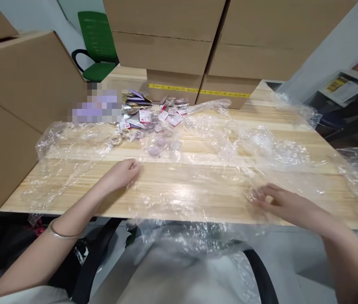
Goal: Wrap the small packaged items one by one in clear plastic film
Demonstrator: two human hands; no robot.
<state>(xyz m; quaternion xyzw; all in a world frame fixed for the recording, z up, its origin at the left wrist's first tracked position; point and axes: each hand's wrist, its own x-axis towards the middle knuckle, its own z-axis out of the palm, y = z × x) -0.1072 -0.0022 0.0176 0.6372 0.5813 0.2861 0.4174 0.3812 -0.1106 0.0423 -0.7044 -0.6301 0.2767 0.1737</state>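
Observation:
A large sheet of clear plastic film (pixel 182 198) stretches between my two hands and hangs over the table's front edge toward my lap. My left hand (pixel 122 174), with a bangle on its wrist, is closed in a pinch on the film at the left. On the right, my right hand (pixel 278 202) pinches the film between thumb and fingers, slightly blurred. Beyond the left hand, several small flat packets with red and white labels (pixel 145 116) lie in a pile. Small purple pieces (pixel 154 150) show beneath or within the film.
Stacked cardboard boxes (pixel 166 50) stand at the back, with another big cardboard box (pixel 17 97) on the left. More crumpled plastic (pixel 283 145) covers the right side of the wooden table (pixel 17 198). A green chair (pixel 96 38) stands behind. Yellow tape (pixel 172 88) crosses the lower boxes.

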